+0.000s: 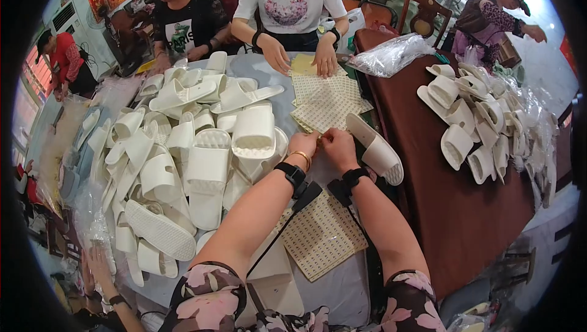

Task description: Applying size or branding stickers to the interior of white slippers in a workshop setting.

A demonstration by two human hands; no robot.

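My left hand [304,146] and my right hand [338,147] meet over the middle of the table, fingers pinched close together. Whatever lies between the fingertips is too small to make out. Just right of my right hand, a white slipper [384,159] rests tilted at the table's edge. Beyond my hands are overlapping sheets of small printed stickers [333,95]. More sticker sheets [324,234] lie under and between my forearms. To my left spreads a big heap of white slippers [206,168], some upside down.
A brown-covered table [455,222] on the right bears more white slippers [456,146] and clear plastic bags [394,55]. Across from me, a person in a white shirt [292,8] has both hands by the far sticker sheets. Other people work around the tables; another person's hand [98,268] shows at lower left.
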